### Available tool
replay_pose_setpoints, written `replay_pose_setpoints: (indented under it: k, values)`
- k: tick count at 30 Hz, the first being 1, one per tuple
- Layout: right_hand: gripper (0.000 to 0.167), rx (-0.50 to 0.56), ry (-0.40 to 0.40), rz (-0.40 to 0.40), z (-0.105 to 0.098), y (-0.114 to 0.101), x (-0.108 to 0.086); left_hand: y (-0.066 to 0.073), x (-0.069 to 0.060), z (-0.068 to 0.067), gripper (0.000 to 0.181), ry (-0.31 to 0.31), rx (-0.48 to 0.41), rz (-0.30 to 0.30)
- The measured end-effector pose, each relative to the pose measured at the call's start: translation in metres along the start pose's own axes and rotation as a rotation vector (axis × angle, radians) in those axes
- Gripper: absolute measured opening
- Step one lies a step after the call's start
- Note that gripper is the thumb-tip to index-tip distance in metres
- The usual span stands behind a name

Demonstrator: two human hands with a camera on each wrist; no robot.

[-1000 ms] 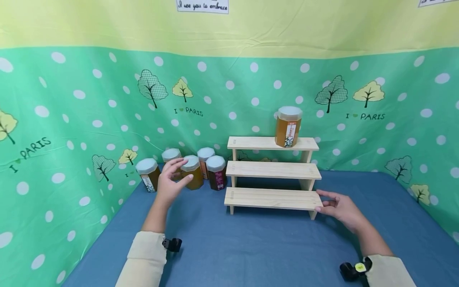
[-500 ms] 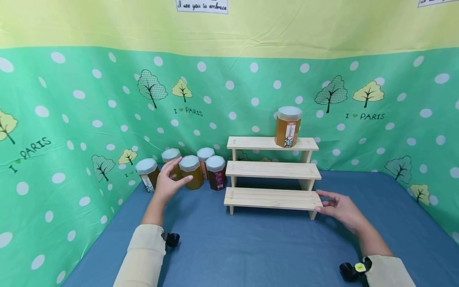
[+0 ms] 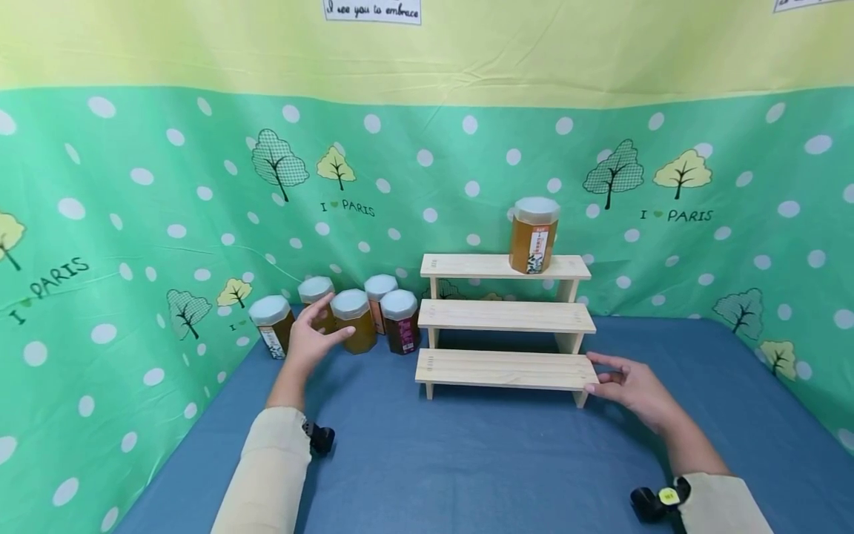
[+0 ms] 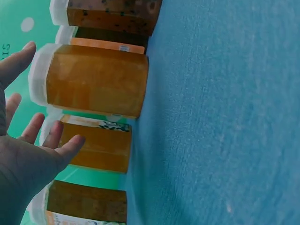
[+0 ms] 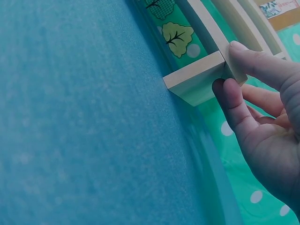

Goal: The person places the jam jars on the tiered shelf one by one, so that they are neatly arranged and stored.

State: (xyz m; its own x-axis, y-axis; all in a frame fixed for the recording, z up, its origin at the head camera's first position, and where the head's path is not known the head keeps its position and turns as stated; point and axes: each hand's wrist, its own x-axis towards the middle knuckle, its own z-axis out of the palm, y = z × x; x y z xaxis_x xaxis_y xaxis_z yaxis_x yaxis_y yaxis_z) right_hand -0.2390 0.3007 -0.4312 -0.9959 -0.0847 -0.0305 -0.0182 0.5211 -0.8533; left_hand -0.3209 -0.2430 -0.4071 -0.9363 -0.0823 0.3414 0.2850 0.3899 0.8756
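My left hand (image 3: pixel 310 347) is spread beside a honey jar (image 3: pixel 360 332) with a pale lid, its thumb near the jar's front and its fingers behind. In the left wrist view, the hand (image 4: pixel 33 150) curves around the lid side of that amber jar (image 4: pixel 96 82) without a visible grip. Another honey jar (image 3: pixel 316 288) stands behind the fingers, partly hidden by them. My right hand (image 3: pixel 630 389) pinches the right end of the lowest step of a three-step wooden display stand (image 3: pixel 500 368). The right wrist view shows the thumb and fingers on that board's end (image 5: pixel 234 70).
One honey jar (image 3: pixel 534 241) stands on the top step, right of centre. On the blue cloth, a jar (image 3: pixel 273 330) is left of my left hand. A dark jar (image 3: pixel 402 330) and an orange-labelled jar (image 3: pixel 376 308) stand between it and the stand. A green polka-dot curtain (image 3: pixel 427 182) hangs behind.
My left hand has shifted slightly left and lower, behind and beside the middle jar, uncovering its lid. The right hand stays on the stand; the jars have not moved.
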Motion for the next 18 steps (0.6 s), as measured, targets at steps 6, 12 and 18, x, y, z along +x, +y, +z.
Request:
replay_pose_setpoints:
  k: [6,12,18]
  values:
    - [0.081,0.000,0.001,0.003,0.000,0.001,0.001,-0.007,0.008,0.003,0.080,-0.001,-0.029,-0.031]
    - [0.080,0.012,-0.005,-0.010,0.000,0.002,0.002,-0.015,0.016,0.005,0.082,-0.001,-0.041,-0.043]
    - [0.080,0.007,-0.002,-0.007,0.000,0.002,0.001,-0.018,0.021,0.006,0.084,-0.020,-0.017,-0.059]
